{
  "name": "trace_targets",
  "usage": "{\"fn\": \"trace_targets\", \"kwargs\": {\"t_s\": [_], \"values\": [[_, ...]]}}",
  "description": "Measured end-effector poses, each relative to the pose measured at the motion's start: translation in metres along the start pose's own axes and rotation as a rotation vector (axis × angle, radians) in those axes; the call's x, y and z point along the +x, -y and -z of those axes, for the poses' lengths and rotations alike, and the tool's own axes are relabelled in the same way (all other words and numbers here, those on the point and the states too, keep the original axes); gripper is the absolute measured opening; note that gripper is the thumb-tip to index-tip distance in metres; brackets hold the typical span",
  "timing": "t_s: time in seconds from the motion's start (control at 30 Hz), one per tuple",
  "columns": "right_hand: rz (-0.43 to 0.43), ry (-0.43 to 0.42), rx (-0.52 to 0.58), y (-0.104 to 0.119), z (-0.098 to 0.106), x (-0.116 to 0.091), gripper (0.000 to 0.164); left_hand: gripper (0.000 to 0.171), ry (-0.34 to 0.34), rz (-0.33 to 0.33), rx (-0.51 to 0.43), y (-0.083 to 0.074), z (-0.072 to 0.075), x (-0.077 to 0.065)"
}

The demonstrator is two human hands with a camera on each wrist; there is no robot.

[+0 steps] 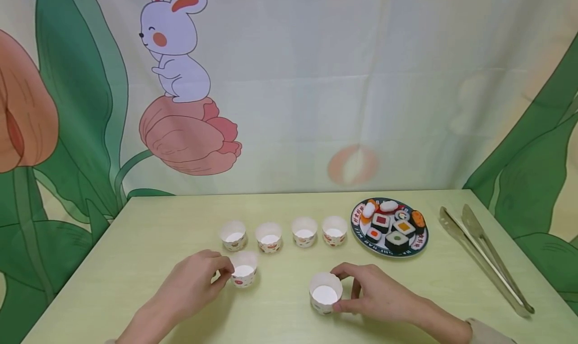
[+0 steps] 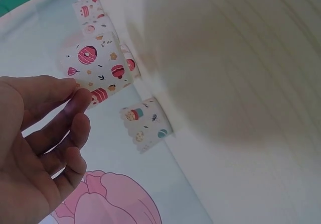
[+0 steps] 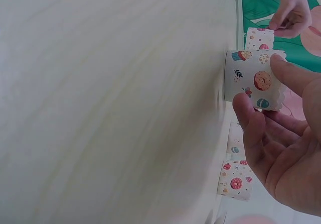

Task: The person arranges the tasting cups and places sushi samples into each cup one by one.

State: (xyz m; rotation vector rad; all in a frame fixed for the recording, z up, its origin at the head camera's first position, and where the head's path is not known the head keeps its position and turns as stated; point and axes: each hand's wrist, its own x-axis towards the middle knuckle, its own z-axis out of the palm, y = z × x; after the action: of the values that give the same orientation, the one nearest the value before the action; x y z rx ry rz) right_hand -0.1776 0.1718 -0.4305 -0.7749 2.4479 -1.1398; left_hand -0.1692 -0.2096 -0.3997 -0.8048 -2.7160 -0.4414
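- Right cup (image 1: 324, 296), upright on the near side of the plate (image 1: 358, 214) and to its left, is gripped at its wall by the right hand (image 1: 375, 294), thumb and fingers spread about as wide as the cup.
- Left cup (image 1: 244, 273) is found farther left of the plate, also upright; its rim is pinched by the left hand (image 1: 198, 279), thumb and finger brought close together.
- By these side holds both mouths are left uncovered, and crushing of the thin walls is presumably avoided. Whether either base touches the counter (image 1: 158, 233) cannot be told.
- Four row cups (image 1: 304, 238) are lined up, mouths upward, left of the plate, the last just beside its rim; the small gaps presumably let each be grasped singly.
- Sushi (image 1: 397, 240) is spread across the plate, its pieces set close together.
- Tongs (image 1: 473, 243) are laid right of the plate, arms apart, tips pointed toward the backdrop (image 1: 289, 93), by which the counter is bounded behind the plate.
- Near-side access to the leftmost row cups is partly blocked by the left cup and left hand; the row's right end is hemmed in by the plate.
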Motion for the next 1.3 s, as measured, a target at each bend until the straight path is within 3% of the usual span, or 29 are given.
{"fn": "trace_targets", "kwargs": {"t_s": [0.57, 1.3], "values": [[0.004, 0.001, -0.005, -0.001, 0.001, 0.0, 0.061, 0.021, 0.11, 0.148, -0.034, 0.02, 0.005, -0.009], [0.016, -0.007, -0.024, -0.002, -0.001, 0.001, 0.058, 0.015, 0.178, 0.199, -0.043, 0.031, 0.007, -0.012]]}}
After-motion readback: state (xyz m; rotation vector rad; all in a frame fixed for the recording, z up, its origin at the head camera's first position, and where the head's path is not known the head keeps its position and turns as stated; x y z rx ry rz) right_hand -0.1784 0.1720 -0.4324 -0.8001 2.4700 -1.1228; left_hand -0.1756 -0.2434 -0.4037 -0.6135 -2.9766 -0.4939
